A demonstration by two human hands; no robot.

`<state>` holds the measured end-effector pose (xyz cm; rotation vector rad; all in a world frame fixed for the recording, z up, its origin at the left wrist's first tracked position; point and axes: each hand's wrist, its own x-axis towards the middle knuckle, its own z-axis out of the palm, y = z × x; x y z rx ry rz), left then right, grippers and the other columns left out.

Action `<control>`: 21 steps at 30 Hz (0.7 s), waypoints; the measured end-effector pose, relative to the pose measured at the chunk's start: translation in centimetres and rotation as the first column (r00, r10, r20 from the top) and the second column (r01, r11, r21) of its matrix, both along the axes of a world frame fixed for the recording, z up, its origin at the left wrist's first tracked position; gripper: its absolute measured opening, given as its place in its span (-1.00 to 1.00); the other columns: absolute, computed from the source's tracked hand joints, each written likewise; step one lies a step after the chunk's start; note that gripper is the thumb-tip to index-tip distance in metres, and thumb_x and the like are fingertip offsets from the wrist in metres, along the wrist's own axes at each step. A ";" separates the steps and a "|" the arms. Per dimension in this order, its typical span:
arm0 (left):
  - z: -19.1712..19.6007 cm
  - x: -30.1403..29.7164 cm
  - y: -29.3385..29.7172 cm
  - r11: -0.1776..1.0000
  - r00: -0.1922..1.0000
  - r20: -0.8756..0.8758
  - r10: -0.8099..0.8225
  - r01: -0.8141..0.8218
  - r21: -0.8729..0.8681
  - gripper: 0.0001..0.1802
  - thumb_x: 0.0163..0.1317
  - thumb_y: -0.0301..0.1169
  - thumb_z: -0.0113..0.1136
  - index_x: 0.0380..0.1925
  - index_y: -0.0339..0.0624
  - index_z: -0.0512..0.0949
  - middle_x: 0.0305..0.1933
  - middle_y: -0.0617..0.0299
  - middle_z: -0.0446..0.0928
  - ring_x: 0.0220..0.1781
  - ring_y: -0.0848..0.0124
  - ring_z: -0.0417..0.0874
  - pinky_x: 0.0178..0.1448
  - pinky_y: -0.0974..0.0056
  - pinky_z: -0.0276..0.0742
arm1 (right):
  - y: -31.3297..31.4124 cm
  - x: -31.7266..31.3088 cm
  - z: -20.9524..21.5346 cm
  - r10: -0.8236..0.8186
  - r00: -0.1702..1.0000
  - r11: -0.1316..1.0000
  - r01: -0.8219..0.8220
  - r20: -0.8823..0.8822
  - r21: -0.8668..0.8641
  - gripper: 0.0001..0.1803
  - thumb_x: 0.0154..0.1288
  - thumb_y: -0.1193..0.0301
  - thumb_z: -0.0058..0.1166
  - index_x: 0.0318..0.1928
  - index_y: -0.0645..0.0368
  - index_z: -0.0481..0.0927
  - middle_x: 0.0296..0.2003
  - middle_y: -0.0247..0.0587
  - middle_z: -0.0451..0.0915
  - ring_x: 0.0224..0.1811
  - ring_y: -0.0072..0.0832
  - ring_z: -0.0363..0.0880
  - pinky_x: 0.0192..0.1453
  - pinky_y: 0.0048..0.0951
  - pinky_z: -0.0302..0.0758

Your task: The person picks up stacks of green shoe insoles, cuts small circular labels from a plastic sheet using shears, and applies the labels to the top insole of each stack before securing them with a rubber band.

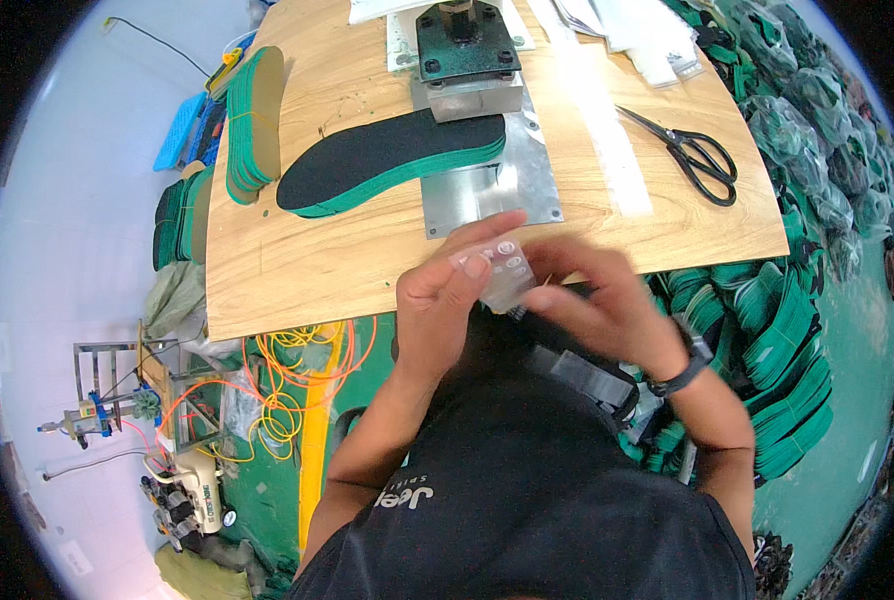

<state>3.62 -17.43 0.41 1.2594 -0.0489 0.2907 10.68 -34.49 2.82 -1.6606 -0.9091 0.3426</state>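
My left hand [437, 295] grips a small translucent sheet with pale printed marks [508, 279] in front of my chest, its thumb pressed on the sheet's face. From the other side, my right hand [592, 295] pinches at the sheet's right edge with bent fingers, slightly blurred. Just beyond the hands, a stack of shoe insoles [387, 155], black on top with green edges, lies on the table. Its right end rests on a metal plate [457, 205], under the metal block [477, 98] of a press [467, 45].
Black-handled scissors [702, 160] lie on the wooden table [337, 270], right of a white strip [607, 150]. A banded insole bundle [255, 125] stands at its left. Green insole piles [787, 350] fill the right side. Orange and yellow hoses [277, 400] coil on the floor.
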 end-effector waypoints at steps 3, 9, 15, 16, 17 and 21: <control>0.6 0.0 0.3 0.988 0.996 -0.086 0.001 -0.015 -0.155 -0.67 0.34 -0.36 -0.06 -0.15 -0.44 0.57 0.11 -0.03 0.50 0.13 0.34 0.48 0.20 0.29 0.36 | 2.5 -1.2 -1.4 0.018 0.979 1.000 -0.015 -0.203 0.017 -0.77 0.30 0.36 0.08 -0.19 0.29 0.55 -0.54 -0.21 0.57 -0.50 -0.58 0.50 -0.40 -0.52 0.43; 0.2 0.9 3.2 0.970 0.993 -0.012 0.120 -0.115 0.216 -0.68 0.33 -0.36 -0.06 -0.12 -0.40 0.55 0.04 -0.03 0.53 0.00 0.31 0.56 0.11 0.28 0.44 | 5.1 -0.9 -2.3 -0.010 0.962 0.995 0.037 -0.272 0.095 -0.75 0.36 0.33 -0.01 -0.28 0.31 0.57 -0.56 -0.28 0.56 -0.53 -0.67 0.46 -0.45 -0.55 0.40; 3.4 7.6 11.9 0.479 0.925 0.360 0.121 -0.372 0.795 -0.68 0.10 -0.34 0.26 -0.15 -0.25 0.60 -0.02 0.06 0.58 0.09 0.16 0.52 0.21 0.22 0.37 | 7.6 2.5 -2.5 -0.109 0.736 0.955 0.265 -0.669 0.136 -0.77 0.34 0.33 0.03 -0.34 0.26 0.60 -0.51 -0.43 0.53 -0.55 -0.77 0.37 -0.50 -0.70 0.29; 3.4 8.4 13.1 0.340 0.939 0.336 0.081 -0.343 0.876 -0.58 0.05 -0.24 0.30 -0.11 -0.24 0.59 0.00 0.05 0.57 0.10 0.14 0.51 0.23 0.20 0.34 | 8.2 3.0 -2.9 -0.133 0.690 0.943 0.309 -0.711 0.123 -0.78 0.32 0.34 0.03 -0.35 0.25 0.59 -0.50 -0.40 0.55 -0.58 -0.75 0.40 -0.52 -0.70 0.32; 3.4 9.0 14.0 0.191 0.952 0.304 0.047 -0.307 0.932 -0.47 0.00 -0.13 0.33 -0.08 -0.24 0.57 0.02 0.05 0.56 0.12 0.11 0.50 0.25 0.17 0.32 | 8.5 3.6 -3.0 -0.124 0.666 0.941 0.313 -0.735 0.125 -0.79 0.32 0.35 0.03 -0.35 0.24 0.59 -0.51 -0.39 0.56 -0.58 -0.75 0.41 -0.52 -0.70 0.33; 1.3 10.7 15.2 0.094 0.980 0.198 0.034 -0.200 0.975 -0.29 -0.09 0.05 0.33 -0.02 -0.23 0.53 -0.03 -0.01 0.55 0.07 0.07 0.50 0.20 0.12 0.34 | 9.6 4.5 -2.3 -0.145 0.555 0.919 0.382 -0.819 0.096 -0.82 0.31 0.38 0.01 -0.37 0.22 0.56 -0.51 -0.37 0.57 -0.58 -0.72 0.45 -0.52 -0.70 0.38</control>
